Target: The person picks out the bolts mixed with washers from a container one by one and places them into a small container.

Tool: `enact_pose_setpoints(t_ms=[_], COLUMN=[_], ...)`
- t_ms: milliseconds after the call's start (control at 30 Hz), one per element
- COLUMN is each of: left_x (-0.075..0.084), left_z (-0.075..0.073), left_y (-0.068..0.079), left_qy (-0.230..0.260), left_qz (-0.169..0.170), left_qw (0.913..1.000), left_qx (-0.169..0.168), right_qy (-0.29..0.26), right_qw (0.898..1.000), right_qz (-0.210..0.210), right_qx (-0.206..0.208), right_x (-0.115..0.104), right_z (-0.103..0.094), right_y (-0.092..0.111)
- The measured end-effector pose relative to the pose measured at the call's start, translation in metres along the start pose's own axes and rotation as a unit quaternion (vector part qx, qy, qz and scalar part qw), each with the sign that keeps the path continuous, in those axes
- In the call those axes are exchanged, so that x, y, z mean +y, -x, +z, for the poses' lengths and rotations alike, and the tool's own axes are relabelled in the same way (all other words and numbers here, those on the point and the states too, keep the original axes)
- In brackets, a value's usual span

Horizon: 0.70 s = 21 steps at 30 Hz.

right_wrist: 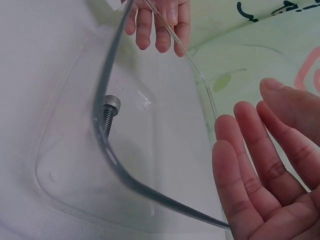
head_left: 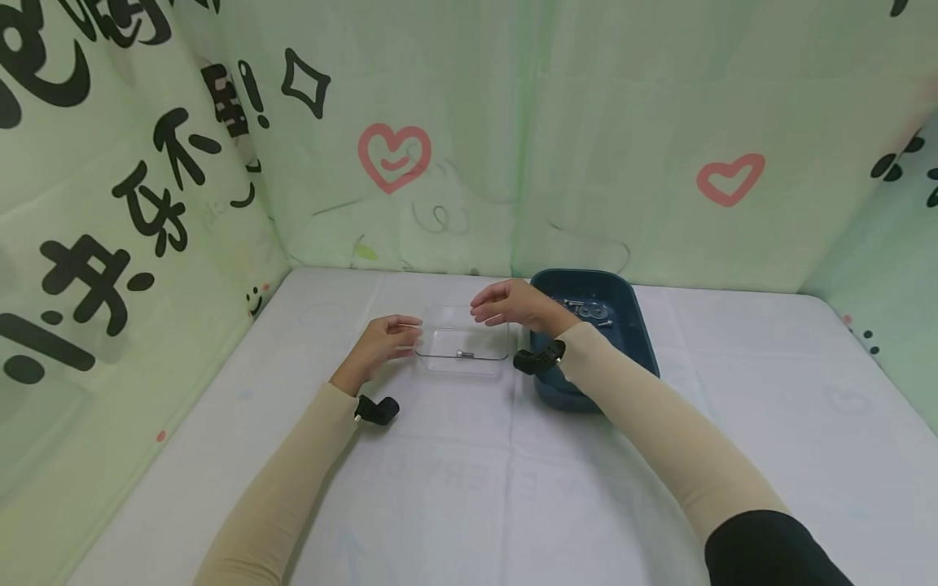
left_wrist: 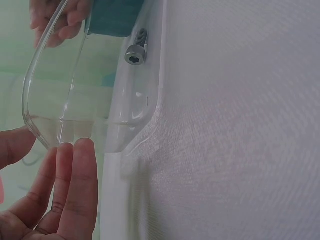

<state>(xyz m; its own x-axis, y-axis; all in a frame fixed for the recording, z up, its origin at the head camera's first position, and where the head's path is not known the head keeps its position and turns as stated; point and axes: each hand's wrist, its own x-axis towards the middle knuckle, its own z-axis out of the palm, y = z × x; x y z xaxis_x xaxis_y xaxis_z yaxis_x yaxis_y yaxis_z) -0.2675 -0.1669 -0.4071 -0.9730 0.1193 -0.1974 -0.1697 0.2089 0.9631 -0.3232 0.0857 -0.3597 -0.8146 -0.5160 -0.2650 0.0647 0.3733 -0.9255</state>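
A clear plastic box [head_left: 462,368] stands on the white table, with one hex socket bolt [left_wrist: 136,49] lying on its floor. My left hand [head_left: 383,348] is at the box's left side. In the left wrist view its nearly straight fingertips meet the clear wall and the thumb is by the rim. Over the right part of the box hovers my right hand [head_left: 519,304], fingers slightly bent and nothing between them. The right wrist view shows its fingertips [right_wrist: 225,150] beside the box rim and the bolt [right_wrist: 111,112] inside.
Right of the box stands a dark blue tray [head_left: 637,338], partly covered by my right forearm. Several small metal parts [head_left: 589,311], washers and bolts among them, lie in it. A printed green curtain [head_left: 469,228] runs along the table's back edge.
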Motion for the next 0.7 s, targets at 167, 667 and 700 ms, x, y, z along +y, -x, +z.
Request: enact_pose_setpoints(t_ms=[167,667,700], left_x=[0.000,-0.002,-0.002], left_z=[0.000,-0.001,-0.001], left_y=[0.001,-0.001,-0.001], left_qy=[-0.001,0.005,0.006], left_qz=[0.001,0.009,0.009], left_qw=[1.0000,1.0000,0.9999], left_qx=[-0.001,0.000,0.001], right_qy=[0.013,0.049,0.050], right_qw=[1.000,0.998,0.998], right_qz=[-0.013,-0.028,-0.028], right_qx=[-0.016,-0.027,-0.026], right_x=[0.000,-0.001,-0.002], right_z=[-0.002,-0.018,-0.020], right_y=[0.002,0.016,0.017])
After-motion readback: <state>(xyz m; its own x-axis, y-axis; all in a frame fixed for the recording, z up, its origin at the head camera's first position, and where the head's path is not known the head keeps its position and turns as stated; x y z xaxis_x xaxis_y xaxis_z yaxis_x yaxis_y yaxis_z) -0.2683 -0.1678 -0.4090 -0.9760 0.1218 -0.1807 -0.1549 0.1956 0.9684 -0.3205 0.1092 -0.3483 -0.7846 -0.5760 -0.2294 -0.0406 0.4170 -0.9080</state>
